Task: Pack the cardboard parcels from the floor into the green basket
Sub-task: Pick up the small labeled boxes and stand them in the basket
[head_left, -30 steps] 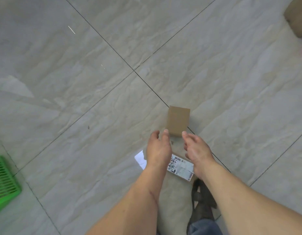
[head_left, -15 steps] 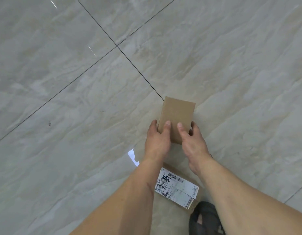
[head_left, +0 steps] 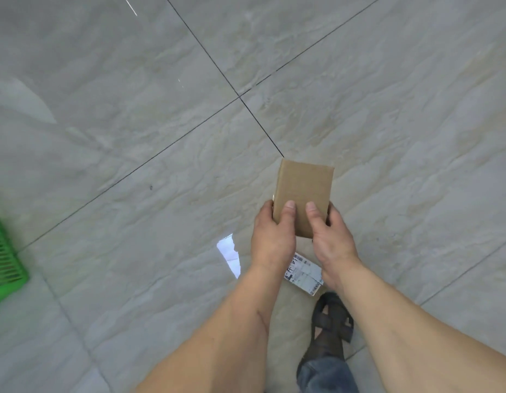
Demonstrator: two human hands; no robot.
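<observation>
We stand on a glossy floor (head_left: 388, 109) of large marbled grey tiles split by thin dark grout lines. At the far left edge sits a corner of the green basket (head_left: 5, 265), slatted plastic. Our left hand (head_left: 273, 234) and right hand (head_left: 329, 236) grip the near end of a small rectangular cardboard parcel (head_left: 304, 185) of plain matte brown, thumbs pressed on top. Beneath our wrists lies a second parcel, only its white printed label (head_left: 304, 272) showing, near a dark strapped sandal (head_left: 332, 319)
</observation>
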